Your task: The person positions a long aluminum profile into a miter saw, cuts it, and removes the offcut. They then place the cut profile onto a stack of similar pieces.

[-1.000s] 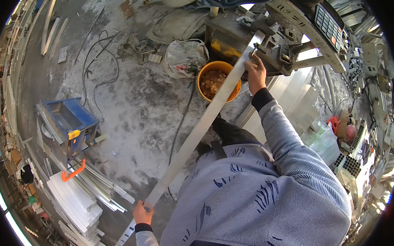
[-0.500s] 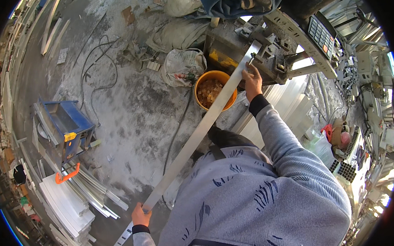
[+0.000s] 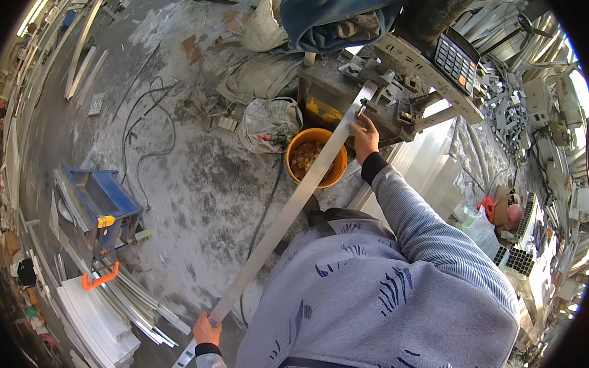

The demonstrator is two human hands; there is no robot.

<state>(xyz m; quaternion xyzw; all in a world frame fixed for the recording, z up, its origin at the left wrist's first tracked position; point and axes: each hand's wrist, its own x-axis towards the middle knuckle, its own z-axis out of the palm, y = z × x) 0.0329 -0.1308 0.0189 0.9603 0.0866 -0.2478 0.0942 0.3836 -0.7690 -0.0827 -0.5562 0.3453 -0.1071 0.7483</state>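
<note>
A long, flat silver metal bar (image 3: 277, 224) slants across my front from the lower left to the workbench (image 3: 332, 90). My left hand (image 3: 207, 329) is closed around its lower part, where a row of slots shows below the fingers. Close to its upper end, my right hand (image 3: 365, 142) grips the bar's edge. Just above those fingers a small dark metal piece (image 3: 362, 104) sits on the bar; I cannot tell whether it is fixed there. The bar's tip lies among small metal fittings on the bench. Under the bar stands an orange bucket (image 3: 342, 171) of small brownish pieces.
A blue metal stand (image 3: 102, 185) is on the left, near stacked white profiles (image 3: 93, 318) and an orange handle (image 3: 101, 277). A calculator (image 3: 457, 60) rests on the bench, with blue cloth (image 3: 345, 12) behind. A white sack (image 3: 267, 125) and black cable (image 3: 162, 121) lie on the floor.
The whole view has shifted, so the bench, bucket and bar's upper end appear lower and slightly further left. Both hands keep their hold on the bar, which stays against the bench fittings.
</note>
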